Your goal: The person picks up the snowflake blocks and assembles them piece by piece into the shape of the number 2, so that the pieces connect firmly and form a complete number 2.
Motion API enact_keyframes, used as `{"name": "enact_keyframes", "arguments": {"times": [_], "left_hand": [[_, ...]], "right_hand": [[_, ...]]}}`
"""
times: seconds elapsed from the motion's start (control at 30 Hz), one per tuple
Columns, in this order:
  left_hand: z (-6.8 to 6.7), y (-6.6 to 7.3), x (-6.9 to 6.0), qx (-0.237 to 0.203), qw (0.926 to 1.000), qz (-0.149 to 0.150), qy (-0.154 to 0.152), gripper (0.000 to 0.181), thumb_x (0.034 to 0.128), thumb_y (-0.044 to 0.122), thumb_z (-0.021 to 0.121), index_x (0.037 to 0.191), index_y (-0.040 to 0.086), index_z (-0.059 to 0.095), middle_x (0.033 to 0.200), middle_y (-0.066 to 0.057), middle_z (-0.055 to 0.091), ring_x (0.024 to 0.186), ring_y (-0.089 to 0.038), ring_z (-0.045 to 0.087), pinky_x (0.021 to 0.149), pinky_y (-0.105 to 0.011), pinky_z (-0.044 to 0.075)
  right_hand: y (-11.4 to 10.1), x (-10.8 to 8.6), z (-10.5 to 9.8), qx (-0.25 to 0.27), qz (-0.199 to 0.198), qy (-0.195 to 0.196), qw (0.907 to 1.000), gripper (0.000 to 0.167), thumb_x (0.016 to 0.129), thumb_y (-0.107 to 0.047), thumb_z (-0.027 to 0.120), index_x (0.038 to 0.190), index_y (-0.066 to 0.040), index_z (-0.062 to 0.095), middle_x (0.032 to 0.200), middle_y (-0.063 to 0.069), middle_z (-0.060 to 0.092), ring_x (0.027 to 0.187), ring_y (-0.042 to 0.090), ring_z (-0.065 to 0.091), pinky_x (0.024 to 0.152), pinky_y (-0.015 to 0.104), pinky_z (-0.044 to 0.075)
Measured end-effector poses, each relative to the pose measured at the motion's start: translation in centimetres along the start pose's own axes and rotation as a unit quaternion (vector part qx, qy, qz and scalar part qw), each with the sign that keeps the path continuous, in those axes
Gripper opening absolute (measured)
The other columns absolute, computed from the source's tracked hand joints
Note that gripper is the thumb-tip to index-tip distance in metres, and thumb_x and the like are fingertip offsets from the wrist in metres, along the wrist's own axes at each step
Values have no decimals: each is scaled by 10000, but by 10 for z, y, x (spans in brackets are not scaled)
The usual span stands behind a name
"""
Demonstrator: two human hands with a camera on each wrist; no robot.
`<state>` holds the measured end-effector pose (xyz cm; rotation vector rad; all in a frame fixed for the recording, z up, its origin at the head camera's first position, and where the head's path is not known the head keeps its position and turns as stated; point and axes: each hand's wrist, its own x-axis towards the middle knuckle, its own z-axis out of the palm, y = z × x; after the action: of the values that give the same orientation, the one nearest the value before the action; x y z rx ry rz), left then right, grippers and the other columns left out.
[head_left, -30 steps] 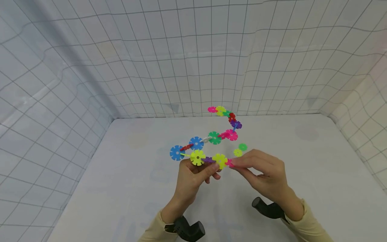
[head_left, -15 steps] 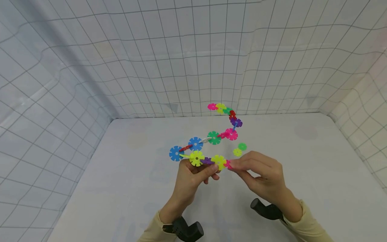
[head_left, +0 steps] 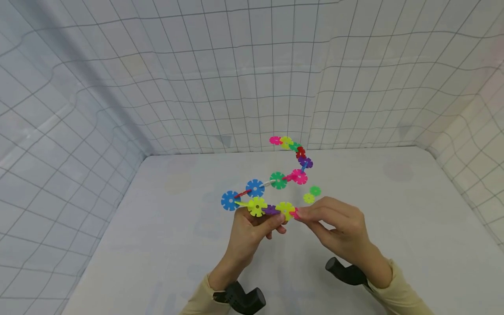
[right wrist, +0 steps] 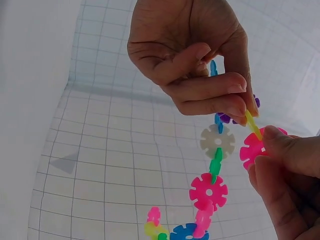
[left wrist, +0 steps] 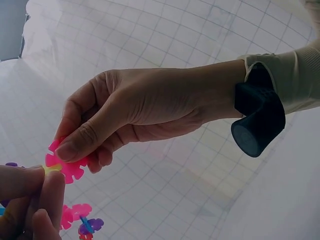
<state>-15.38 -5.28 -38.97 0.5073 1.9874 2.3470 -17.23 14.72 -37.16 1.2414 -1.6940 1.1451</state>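
Observation:
A chain of notched snowflake discs curves through the head view, from a far pink disc (head_left: 275, 140) to a blue disc (head_left: 228, 201) at its left bend. My left hand (head_left: 243, 238) pinches a yellow disc (head_left: 284, 210) near the chain's close end, thumb in front. Between thumb and finger, my right hand (head_left: 341, 225) pinches a pink disc (left wrist: 74, 171), which meets that yellow disc edge-on. In the right wrist view, the yellow disc (right wrist: 253, 125) reaches the rim of the pink disc (right wrist: 248, 152); fingertips partly hide how deep the slots engage.
Beyond the right hand, a green disc (head_left: 315, 191) and a small yellow disc (head_left: 309, 198) lie on the white table (head_left: 165, 245). Grid-lined white sheeting (head_left: 244, 87) rises behind and at both sides. Each wrist carries a black device (head_left: 246, 299).
Both hands keep their grip. The right hand has shifted slightly left, bringing the pink disc closer to the yellow one. The hanging chain sways a little.

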Motion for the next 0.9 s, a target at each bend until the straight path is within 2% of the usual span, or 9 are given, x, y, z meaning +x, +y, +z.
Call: {"name": "enact_keyframes", "arguments": {"times": [0.17, 0.3, 0.4, 0.5, 0.6, 0.7, 0.77, 0.83, 0.9], "left_hand": [[0, -1, 0, -32, 9999, 7, 124, 241, 872, 96, 680, 1076, -16, 618, 833, -135, 698, 658, -207, 680, 507, -224, 457], [-1, -2, 1, 0, 9997, 21, 242, 206, 875, 87, 673, 1020, -53, 632, 828, -135, 699, 660, -207, 680, 516, -229, 463], [-3, -3, 3, -19, 9993, 39, 374, 196, 875, 93, 670, 976, -73, 644, 821, -133, 699, 657, -199, 677, 516, -231, 461], [-6, -3, 4, -57, 9988, 78, 489, 192, 876, 89, 664, 938, -92, 644, 811, -119, 698, 655, -193, 673, 516, -227, 458], [-8, -2, 5, -113, 9983, 89, 559, 190, 878, 76, 655, 914, -110, 636, 794, -96, 694, 651, -187, 668, 515, -223, 453], [-9, -2, 6, -179, 9980, 80, 602, 196, 876, 70, 653, 909, -122, 630, 783, -76, 694, 643, -177, 664, 512, -220, 448], [-9, -1, 6, -216, 9979, 75, 599, 203, 875, 71, 654, 910, -127, 630, 781, -67, 695, 638, -171, 662, 510, -219, 445], [-8, -1, 6, -250, 9980, 91, 574, 209, 873, 71, 655, 914, -133, 630, 780, -63, 696, 634, -167, 661, 508, -219, 442], [-8, 0, 6, -269, 9981, 124, 535, 215, 871, 69, 656, 914, -140, 628, 780, -62, 697, 630, -164, 661, 508, -217, 442]], "right_hand": [[1, 2, -1, -11, 161, -95, 9998, 214, 915, -176, 648, 860, 26, 695, 790, 83, 679, 679, 170, 645, 667, 215, 531], [10, 0, -7, 287, 495, -420, 9975, 219, 919, -184, 640, 931, 30, 686, 861, 85, 680, 756, 175, 649, 705, 213, 527], [27, -7, -16, 435, 1020, -696, 9914, 178, 860, -86, 706, 1000, 19, 677, 916, 83, 678, 789, 170, 644, 691, 218, 529], [50, -19, -22, 97, 1844, -994, 9778, 254, 777, 21, 756, 1016, -27, 682, 939, 43, 678, 791, 143, 637, 658, 227, 531], [71, -35, -21, -491, 2876, -1499, 9447, 214, 782, 3, 755, 974, -73, 698, 931, -12, 676, 779, 120, 617, 647, 257, 525], [89, -53, -14, -986, 3802, -2160, 8939, 135, 839, -121, 730, 965, -77, 705, 916, -19, 660, 763, 135, 584, 634, 299, 498], [99, -64, -7, -1230, 4202, -2561, 8618, 184, 851, -164, 720, 998, -57, 702, 896, 4, 641, 743, 156, 566, 619, 312, 477], [106, -73, -1, -1496, 4426, -2886, 8357, 260, 849, -184, 718, 1058, -31, 687, 880, 28, 614, 723, 169, 550, 601, 310, 463], [111, -81, 5, -1721, 4501, -3116, 8190, 324, 849, -196, 717, 1108, -7, 668, 861, 46, 582, 714, 171, 537, 593, 305, 459]]}}
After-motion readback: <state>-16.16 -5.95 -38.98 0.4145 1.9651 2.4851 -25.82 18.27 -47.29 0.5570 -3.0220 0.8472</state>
